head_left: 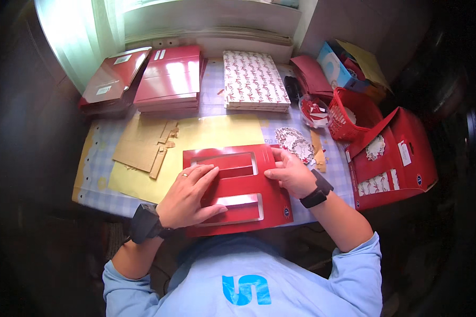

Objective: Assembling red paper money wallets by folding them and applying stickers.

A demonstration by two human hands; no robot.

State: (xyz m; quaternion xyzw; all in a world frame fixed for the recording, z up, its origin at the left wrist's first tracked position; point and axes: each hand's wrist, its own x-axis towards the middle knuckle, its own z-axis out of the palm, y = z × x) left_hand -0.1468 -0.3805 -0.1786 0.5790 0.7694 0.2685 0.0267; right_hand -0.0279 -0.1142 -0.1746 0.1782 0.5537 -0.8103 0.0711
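A glossy red cardboard piece [237, 185] with two long rectangular cut-out windows lies at the front edge of the table, close to my body. My left hand [191, 193] rests on its left part with the fingers stretched out, thumb near the lower window and fingertips by the upper one. At the upper right edge my right hand [291, 171] grips the piece, thumb on top and the other fingers partly hidden. Whether the piece is a flat sheet or a folded box I cannot tell. Under its far side shows a yellow sheet [217, 129].
Behind are stacks of red card [169, 76] and patterned white-and-red card [255, 79]. Brown cardboard [137, 142] lies left. To the right are patterned paper cut-outs [293, 143], a clear tub of scraps [314, 112], a red basket [354, 119] and an assembled red box [394, 158].
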